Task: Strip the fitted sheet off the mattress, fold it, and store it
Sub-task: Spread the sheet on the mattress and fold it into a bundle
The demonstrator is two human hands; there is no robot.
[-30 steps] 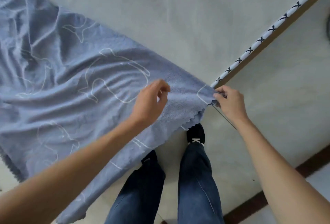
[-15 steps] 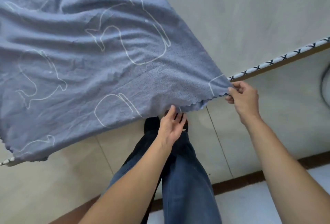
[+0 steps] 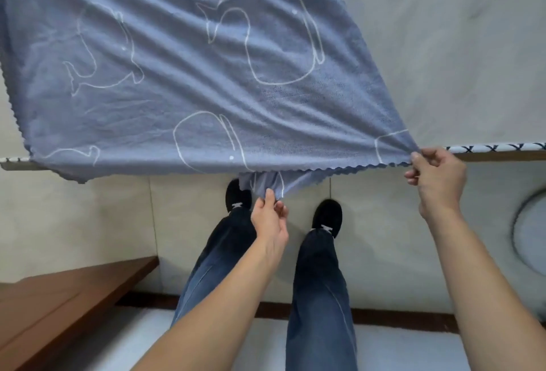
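A blue sheet point(image 3: 183, 75) with white whale outlines and a scalloped edge lies spread over the grey mattress point(image 3: 461, 45), its near edge hanging past the mattress's piped border point(image 3: 499, 146). My right hand point(image 3: 437, 175) pinches the sheet's right corner at the mattress edge, pulling it taut. My left hand point(image 3: 270, 217) grips a lower fold of the sheet that hangs under the top layer, in front of my legs.
I stand on pale floor tiles point(image 3: 88, 217) close to the bed. A brown wooden surface point(image 3: 59, 299) juts in at the lower left. A round grey object point(image 3: 531, 231) sits at the right edge. A dark skirting strip point(image 3: 399, 317) runs behind my feet.
My left hand went from on top of the sheet to below its edge and took hold of a hanging fold. My right hand kept the corner. The view swung to face the bed edge squarely.
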